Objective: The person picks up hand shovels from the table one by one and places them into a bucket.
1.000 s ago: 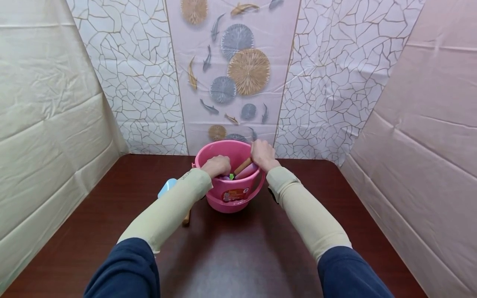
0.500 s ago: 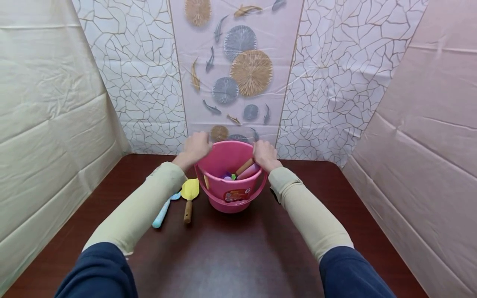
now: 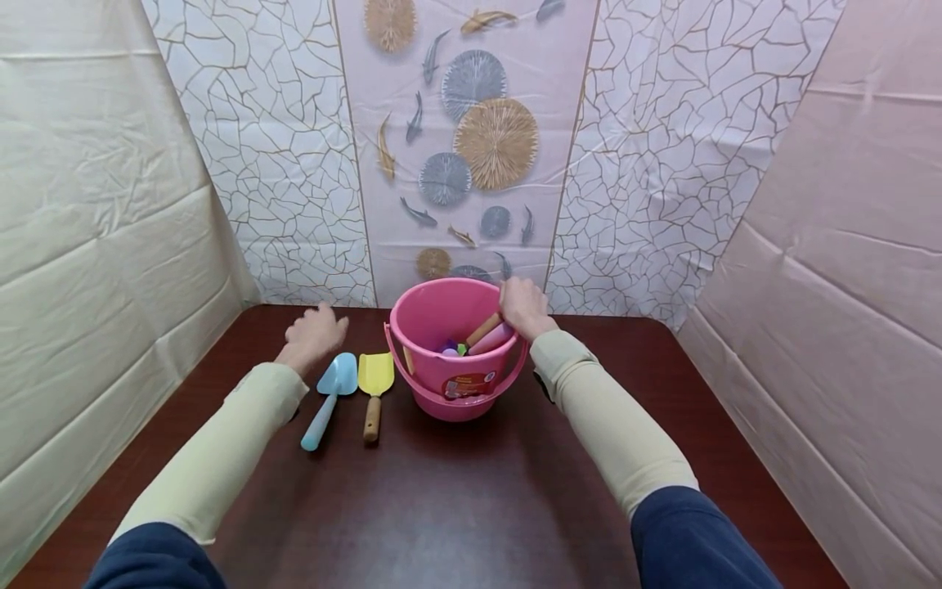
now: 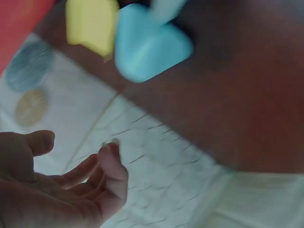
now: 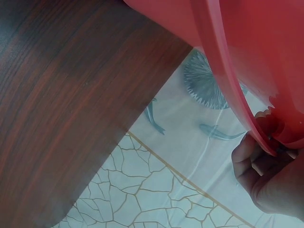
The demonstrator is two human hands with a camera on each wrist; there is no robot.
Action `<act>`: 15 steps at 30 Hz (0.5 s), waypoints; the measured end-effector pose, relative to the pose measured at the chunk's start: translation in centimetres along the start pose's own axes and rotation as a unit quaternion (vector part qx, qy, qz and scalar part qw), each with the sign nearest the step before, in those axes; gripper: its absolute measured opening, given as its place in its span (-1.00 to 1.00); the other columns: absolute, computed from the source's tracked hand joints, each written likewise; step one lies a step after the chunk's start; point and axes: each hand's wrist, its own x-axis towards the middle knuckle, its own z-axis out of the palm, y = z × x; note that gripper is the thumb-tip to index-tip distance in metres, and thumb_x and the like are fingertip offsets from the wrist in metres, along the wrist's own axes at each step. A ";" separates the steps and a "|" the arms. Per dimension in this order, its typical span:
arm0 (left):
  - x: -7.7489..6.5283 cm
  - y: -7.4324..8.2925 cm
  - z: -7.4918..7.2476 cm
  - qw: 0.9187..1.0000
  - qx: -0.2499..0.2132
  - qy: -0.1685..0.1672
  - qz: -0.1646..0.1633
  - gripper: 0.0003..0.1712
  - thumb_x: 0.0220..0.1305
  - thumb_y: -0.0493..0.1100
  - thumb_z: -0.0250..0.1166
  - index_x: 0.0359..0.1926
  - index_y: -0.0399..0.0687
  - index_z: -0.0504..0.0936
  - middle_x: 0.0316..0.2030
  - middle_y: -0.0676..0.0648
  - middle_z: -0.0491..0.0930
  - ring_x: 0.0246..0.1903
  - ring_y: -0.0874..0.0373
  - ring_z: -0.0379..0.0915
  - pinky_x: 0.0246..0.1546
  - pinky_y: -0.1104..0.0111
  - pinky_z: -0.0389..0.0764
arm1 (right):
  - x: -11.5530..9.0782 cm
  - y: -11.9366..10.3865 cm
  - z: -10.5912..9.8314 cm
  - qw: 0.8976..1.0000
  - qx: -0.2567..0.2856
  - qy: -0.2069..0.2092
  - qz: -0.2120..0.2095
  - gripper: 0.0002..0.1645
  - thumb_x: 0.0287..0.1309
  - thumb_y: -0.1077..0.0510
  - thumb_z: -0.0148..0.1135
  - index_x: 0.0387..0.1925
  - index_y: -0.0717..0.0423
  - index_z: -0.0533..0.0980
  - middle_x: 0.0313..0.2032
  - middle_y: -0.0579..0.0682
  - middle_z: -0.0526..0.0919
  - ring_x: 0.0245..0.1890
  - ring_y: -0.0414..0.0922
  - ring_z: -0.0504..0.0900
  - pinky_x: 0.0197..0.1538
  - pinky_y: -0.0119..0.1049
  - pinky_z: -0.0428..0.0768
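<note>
A pink bucket stands near the back of the table, its handle hanging down in front. My right hand grips the bucket's right rim; in the right wrist view its fingers curl round the edge. My left hand hovers left of the bucket, above and behind a light blue trowel. It holds nothing; the left wrist view shows its fingers loosely bent. Beside the blue trowel lies a yellow trowel with a wooden handle. Inside the bucket are a wooden handle, a pink piece and small purple and green things, partly hidden.
The dark brown table ends at a patterned cloth backdrop. Beige cloth walls rise on both sides of the table.
My left hand has come out of the bucket and moved left, passing over its left rim to above the blue trowel. Both trowels are now uncovered. My right hand stays on the rim.
</note>
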 end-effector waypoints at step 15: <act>-3.5 -5.0 7.1 0.993 0.022 -0.111 -0.036 -0.32 0.39 0.04 0.03 0.20 -0.51 0.17 0.04 -0.57 0.37 -0.06 -0.42 0.45 -0.10 -0.13 0.47 | 0.2 0.1 0.3 1.000 0.010 -0.004 -0.004 -0.42 0.48 -0.08 -0.32 -0.58 0.08 0.41 -0.22 0.21 0.66 -0.18 0.17 0.65 -0.09 0.07 0.56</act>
